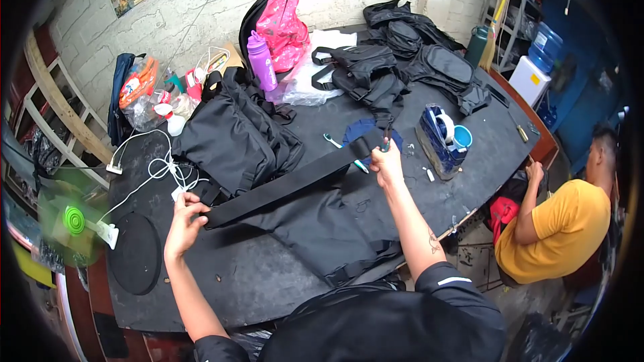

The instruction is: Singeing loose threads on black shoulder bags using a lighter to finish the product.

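A wide black webbing strap (288,184) is stretched at a slant above the table, lower at its left end and higher at its right. My left hand (184,224) pinches the left end between thumb and fingers. At the other end my right hand (388,164) is closed round the strap; a small dark and teal piece shows by its fingertips, too small to name. Under the strap lies a black fabric bag (322,234), spread toward the table's near edge. Just beyond the strap's middle, another black bag (235,127) stands bunched up.
On the dark table (268,295) are a blue bin (439,151), a toothbrush (332,141), a purple bottle (261,60), a black disc (134,253) and white cables (161,167). Several black bags (436,64) fill the back right. A green fan (74,220) stands left; a person in yellow (560,221) sits right.
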`<state>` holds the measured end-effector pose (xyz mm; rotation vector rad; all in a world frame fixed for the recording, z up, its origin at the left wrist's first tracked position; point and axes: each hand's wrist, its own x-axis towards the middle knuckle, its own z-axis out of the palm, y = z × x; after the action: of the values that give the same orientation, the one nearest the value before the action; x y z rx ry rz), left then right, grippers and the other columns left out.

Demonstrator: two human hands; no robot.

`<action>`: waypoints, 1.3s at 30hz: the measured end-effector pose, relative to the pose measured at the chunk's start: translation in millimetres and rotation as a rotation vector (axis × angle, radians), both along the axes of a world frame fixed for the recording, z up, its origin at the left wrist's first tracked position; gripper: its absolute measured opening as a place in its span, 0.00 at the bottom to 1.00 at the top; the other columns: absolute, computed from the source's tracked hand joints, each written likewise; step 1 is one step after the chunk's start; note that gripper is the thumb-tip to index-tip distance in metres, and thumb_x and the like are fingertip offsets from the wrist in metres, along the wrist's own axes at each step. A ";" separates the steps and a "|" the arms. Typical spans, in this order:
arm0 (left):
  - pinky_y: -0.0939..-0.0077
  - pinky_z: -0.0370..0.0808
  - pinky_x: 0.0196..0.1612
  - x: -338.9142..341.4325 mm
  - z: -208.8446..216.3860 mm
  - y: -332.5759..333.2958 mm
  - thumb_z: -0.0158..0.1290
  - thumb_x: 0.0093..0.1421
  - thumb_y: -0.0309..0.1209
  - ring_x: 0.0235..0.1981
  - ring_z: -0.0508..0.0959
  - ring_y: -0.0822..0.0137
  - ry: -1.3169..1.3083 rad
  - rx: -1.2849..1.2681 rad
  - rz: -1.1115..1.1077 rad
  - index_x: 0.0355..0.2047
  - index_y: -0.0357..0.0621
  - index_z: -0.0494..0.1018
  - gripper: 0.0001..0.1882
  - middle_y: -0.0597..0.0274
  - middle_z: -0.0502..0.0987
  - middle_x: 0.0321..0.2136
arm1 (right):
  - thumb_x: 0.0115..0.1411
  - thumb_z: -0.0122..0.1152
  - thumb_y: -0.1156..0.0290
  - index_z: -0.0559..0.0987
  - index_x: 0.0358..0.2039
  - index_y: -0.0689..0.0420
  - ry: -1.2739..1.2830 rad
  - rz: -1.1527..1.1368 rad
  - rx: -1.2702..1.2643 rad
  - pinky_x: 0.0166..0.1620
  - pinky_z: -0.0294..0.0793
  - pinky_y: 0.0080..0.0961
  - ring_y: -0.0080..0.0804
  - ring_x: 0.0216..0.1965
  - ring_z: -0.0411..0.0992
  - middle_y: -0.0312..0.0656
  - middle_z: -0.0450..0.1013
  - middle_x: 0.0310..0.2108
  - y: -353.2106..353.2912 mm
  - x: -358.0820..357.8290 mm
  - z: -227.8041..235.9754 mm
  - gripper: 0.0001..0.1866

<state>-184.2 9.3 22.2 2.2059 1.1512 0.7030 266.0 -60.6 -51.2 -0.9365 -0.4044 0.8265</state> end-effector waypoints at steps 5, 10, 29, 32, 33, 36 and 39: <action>0.69 0.61 0.50 30.3 16.8 -16.6 0.57 0.40 0.19 0.46 0.65 0.59 0.493 0.114 0.214 0.30 0.41 0.75 0.13 0.61 0.64 0.37 | 0.44 0.51 0.88 0.67 0.35 0.54 -0.201 -0.043 0.131 0.17 0.54 0.12 0.13 0.17 0.59 0.28 0.62 0.23 7.1 -25.8 15.2 0.18; 0.72 0.67 0.43 100.5 27.6 -21.9 0.54 0.52 0.24 0.38 0.72 0.65 -0.282 0.270 0.148 0.34 0.41 0.74 0.08 0.61 0.72 0.32 | 0.44 0.52 0.87 0.67 0.37 0.55 -0.203 0.031 0.149 0.19 0.55 0.11 0.13 0.18 0.58 0.29 0.63 0.24 9.1 -34.4 15.0 0.19; 0.89 0.66 0.35 275.1 -6.4 24.5 0.56 0.55 0.25 0.28 0.70 0.82 -0.937 -0.459 -0.215 0.32 0.40 0.72 0.05 0.73 0.73 0.27 | 0.49 0.64 0.63 0.75 0.36 0.56 -1.508 -0.459 -0.756 0.46 0.62 0.40 0.44 0.43 0.63 0.44 0.66 0.39 -38.7 28.4 -43.7 0.15; 0.89 0.66 0.34 272.1 -8.5 21.3 0.57 0.55 0.26 0.27 0.70 0.82 -0.914 -0.462 -0.166 0.31 0.40 0.73 0.05 0.73 0.73 0.25 | 0.50 0.63 0.64 0.74 0.35 0.56 -1.518 -0.359 -0.905 0.45 0.63 0.41 0.45 0.43 0.63 0.44 0.66 0.39 -30.6 41.9 -64.8 0.14; 0.89 0.66 0.34 272.1 -8.2 22.2 0.57 0.55 0.26 0.27 0.70 0.82 -0.917 -0.456 -0.165 0.31 0.40 0.73 0.05 0.73 0.73 0.25 | 0.50 0.63 0.64 0.74 0.35 0.57 -1.513 -0.305 -0.924 0.45 0.63 0.41 0.46 0.43 0.63 0.44 0.65 0.40 -30.2 44.5 -71.1 0.14; 0.89 0.63 0.29 274.3 -5.8 19.3 0.58 0.53 0.25 0.22 0.66 0.83 -0.938 -0.381 -0.122 0.27 0.38 0.73 0.05 0.74 0.70 0.21 | 0.52 0.61 0.68 0.72 0.37 0.57 -1.486 -0.272 -0.838 0.43 0.64 0.38 0.43 0.40 0.66 0.46 0.68 0.35 -32.6 49.8 -72.3 0.13; 0.89 0.63 0.29 274.3 -3.7 23.6 0.58 0.53 0.25 0.23 0.66 0.83 -0.929 -0.346 -0.125 0.27 0.38 0.73 0.06 0.74 0.70 0.20 | 0.56 0.56 0.69 0.69 0.40 0.58 -1.323 -0.235 -0.705 0.43 0.66 0.35 0.42 0.38 0.69 0.49 0.70 0.32 -36.6 42.3 -68.7 0.13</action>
<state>90.1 32.9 18.6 1.3622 0.5784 1.1848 308.3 -97.2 -119.9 -2.1093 -1.1383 -0.0171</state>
